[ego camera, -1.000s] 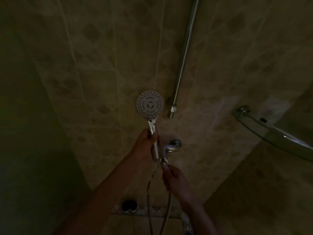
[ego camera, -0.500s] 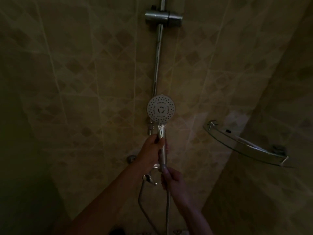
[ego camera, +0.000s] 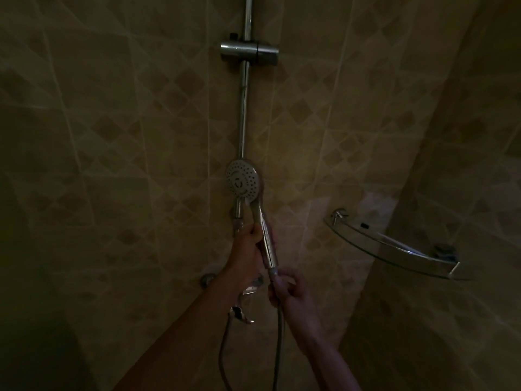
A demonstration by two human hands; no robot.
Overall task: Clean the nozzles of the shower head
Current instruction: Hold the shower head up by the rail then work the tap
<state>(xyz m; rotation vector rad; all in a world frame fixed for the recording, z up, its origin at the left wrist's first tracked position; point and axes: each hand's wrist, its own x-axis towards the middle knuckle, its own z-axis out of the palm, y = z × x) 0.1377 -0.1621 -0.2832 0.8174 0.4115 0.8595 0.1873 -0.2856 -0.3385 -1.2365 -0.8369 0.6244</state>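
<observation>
Fingers (ego camera: 255, 231) grip one shower head (ego camera: 243, 180) — two hands.

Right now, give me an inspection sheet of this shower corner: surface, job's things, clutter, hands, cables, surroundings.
Surface: tiled wall, dim light.
Job's things: shower head off its holder, nozzle face toward the camera.
Clutter: a small dark item on the glass shelf; cannot tell what.
Hands: left hand has a grip round the handle; right hand holds the hose joint below it.
Cables: hose hangs down from the handle.
Surroundings: slide rail, tap below.
</observation>
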